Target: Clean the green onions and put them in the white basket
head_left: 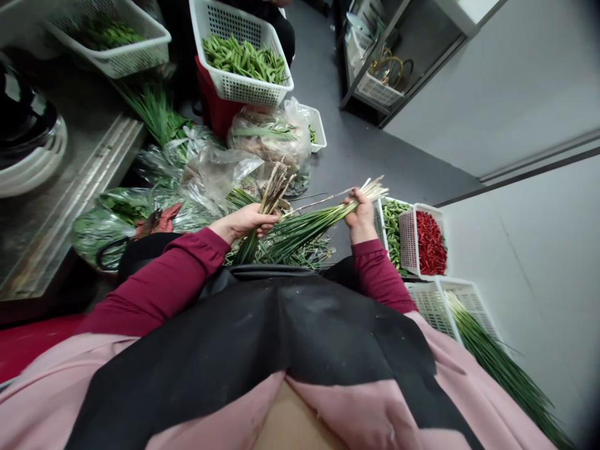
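My left hand point(244, 222) is closed around a bunch of untrimmed scallions point(274, 187), whose brown, dry-looking ends point up and away from me. In my right hand point(360, 215) is a second bunch of scallions point(307, 226). Its pale white ends stick out past my fingers to the right, and its green leaves trail left toward my left hand. A thin brownish strand runs between the two hands. Below them, loose green scraps point(314, 250) lie in a heap, partly hidden by the bunches and my black apron point(281, 325).
White baskets hold green peppers point(246, 59), red chilies point(431, 244) and white-ended scallions point(497, 350). Plastic bags of greens point(122, 219) lie at left beside a metal-edged platform point(79, 200). A metal shelf point(375, 69) stands at the back right, near a white wall point(525, 250).
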`<state>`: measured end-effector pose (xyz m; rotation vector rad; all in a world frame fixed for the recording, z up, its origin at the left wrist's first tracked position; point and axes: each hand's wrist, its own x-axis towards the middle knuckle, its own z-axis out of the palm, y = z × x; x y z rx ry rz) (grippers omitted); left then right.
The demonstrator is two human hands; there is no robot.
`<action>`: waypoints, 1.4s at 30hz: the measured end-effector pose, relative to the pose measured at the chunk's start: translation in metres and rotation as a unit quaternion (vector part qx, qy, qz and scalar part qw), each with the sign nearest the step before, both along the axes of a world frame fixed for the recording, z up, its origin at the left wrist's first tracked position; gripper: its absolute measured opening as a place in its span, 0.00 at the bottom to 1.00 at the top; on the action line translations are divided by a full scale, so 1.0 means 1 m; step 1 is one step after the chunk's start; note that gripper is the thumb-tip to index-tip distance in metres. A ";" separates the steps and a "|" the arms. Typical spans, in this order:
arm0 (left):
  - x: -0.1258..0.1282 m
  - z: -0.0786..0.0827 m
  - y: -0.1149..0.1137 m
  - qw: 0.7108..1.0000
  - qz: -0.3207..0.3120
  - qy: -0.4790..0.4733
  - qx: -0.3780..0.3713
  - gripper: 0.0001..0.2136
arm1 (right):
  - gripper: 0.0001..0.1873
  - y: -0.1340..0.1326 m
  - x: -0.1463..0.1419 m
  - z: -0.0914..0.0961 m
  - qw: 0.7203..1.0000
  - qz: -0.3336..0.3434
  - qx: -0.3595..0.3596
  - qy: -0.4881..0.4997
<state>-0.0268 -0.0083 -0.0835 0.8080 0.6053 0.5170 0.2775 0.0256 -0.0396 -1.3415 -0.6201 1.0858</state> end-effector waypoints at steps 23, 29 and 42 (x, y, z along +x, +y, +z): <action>0.010 0.001 -0.002 0.999 0.038 0.011 0.007 0.13 | 0.17 -0.064 -0.115 -0.026 0.957 0.259 -0.016 -0.128; 0.016 0.001 -0.006 0.992 0.084 0.056 0.070 0.19 | 0.17 -0.063 -0.114 -0.029 0.958 0.244 -0.029 -0.149; -0.004 0.003 0.005 0.980 0.030 0.108 0.161 0.13 | 0.11 -0.026 -0.035 -0.014 1.000 0.006 -0.014 -0.013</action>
